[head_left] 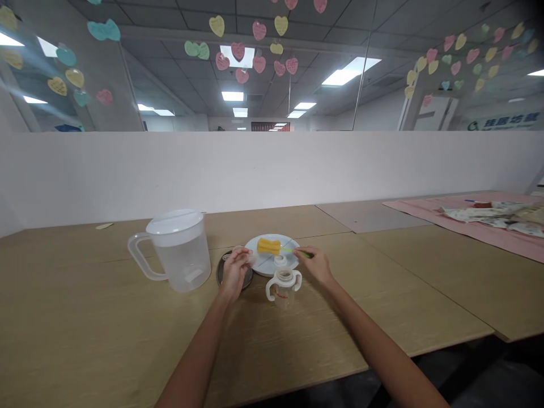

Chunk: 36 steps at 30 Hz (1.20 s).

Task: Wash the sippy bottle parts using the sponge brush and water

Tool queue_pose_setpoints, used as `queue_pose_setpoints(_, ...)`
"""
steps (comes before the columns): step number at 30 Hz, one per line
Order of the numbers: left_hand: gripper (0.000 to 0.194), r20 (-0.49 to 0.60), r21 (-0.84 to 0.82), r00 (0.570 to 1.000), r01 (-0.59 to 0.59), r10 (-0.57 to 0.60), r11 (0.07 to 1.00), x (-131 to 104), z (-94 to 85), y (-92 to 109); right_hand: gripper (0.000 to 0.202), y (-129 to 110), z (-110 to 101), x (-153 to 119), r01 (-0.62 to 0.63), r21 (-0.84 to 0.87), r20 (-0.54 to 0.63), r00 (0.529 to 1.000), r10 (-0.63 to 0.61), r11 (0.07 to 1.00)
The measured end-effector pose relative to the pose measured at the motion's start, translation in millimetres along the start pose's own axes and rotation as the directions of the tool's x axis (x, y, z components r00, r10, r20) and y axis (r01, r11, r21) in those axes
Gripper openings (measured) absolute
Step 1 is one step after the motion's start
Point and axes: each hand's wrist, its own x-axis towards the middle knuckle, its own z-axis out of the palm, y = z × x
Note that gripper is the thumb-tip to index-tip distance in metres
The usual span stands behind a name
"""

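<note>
My right hand (313, 263) is closed on the green handle of a brush (287, 249) with a yellow sponge head (268, 246). The sponge is over a white plate (259, 267), where a small white ring-shaped part (280, 260) lies. At the plate's left edge, my left hand (236, 271) has its fingers closed around a small, pale translucent piece, too small to make out. Beneath that hand is a dark round tray (220, 275). A clear bottle with two white handles (284, 287) stands upright and uncapped in front of the plate.
A large translucent pitcher (182, 252) with a white lid stands to the left on the wooden table (106, 323). On the far right, a pink cloth (429, 215) carries patterned fabric and a red item. A white wall with glass above it rises behind the table.
</note>
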Motion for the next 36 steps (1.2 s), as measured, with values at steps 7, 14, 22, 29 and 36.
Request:
queue_pose_setpoints(7,0.016,-0.107,0.412,0.949,-0.230,0.298,0.882,-4,-8.1,5,0.029,0,-6,2,-0.118,0.010,-0.164,0.979,0.118,0.993)
queue_pose_setpoints(14,0.033,0.039,0.899,0.949,-0.170,0.314,0.403,0,-24.3,-3,0.024,-12,-6,0,-0.237,0.310,-0.049,0.963,0.264,0.921)
queue_pose_setpoints(22,0.023,0.092,0.974,0.990,-0.111,0.104,0.197,-2,-26.4,-10,0.023,-19,-11,1,-0.205,0.367,0.010,0.976,0.217,0.907)
queue_pose_setpoints(29,0.016,0.140,0.990,0.988,-0.142,0.070,0.021,-3,-22.5,-4,0.026,-15,-11,3,-0.209,0.381,-0.009,0.973,0.229,0.901)
queue_pose_setpoints(36,0.011,0.152,0.988,0.985,-0.151,0.086,-0.008,-5,-21.1,0,0.026,-15,-11,3,-0.202,0.362,-0.013,0.975,0.222,0.910)
